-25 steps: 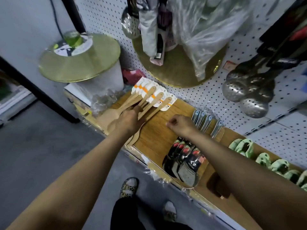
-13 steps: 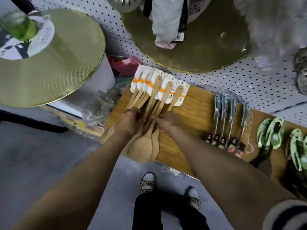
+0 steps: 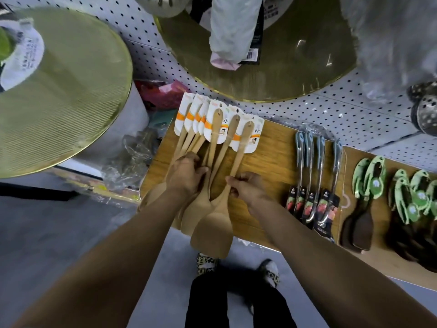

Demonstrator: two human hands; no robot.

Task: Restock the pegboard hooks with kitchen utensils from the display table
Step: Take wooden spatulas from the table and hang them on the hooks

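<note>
My left hand [image 3: 186, 174] lies over a fanned bunch of wooden spatulas [image 3: 201, 200], fingers curled round their handles where they cross. My right hand [image 3: 248, 188] is just beside it, thumb and fingertips pinching the neck of the rightmost spatula [image 3: 222, 216], whose broad blade reaches past the near edge of the wooden display table [image 3: 267, 166] toward my feet. The handles run away from my hands to white and orange paper cards [image 3: 212, 119] that lie in an overlapping row at the far edge of the table, against the foot of the white pegboard [image 3: 307, 110]

To the right of my right hand, well apart from it, four steel utensils with blue-grey handle tips [image 3: 316, 176] lie side by side in dark printed sleeves. Further right lie dark spatulas with green card tags [image 3: 373, 185], on a second board

Beyond my hands, a large round gold mesh screen [image 3: 283, 67] hangs on the pegboard, with a pale wrapped item [image 3: 231, 29] hanging in front of it. To the left of my left hand a second gold mesh disc [image 3: 63, 91] sits tilted on a white drum, with crumpled clear plastic [image 3: 132, 159] between it and the table. Perforated steel ladles [image 3: 425, 112] hang at the far right. Below my arms I see my patterned shoes [image 3: 205, 263] on the grey floor
</note>
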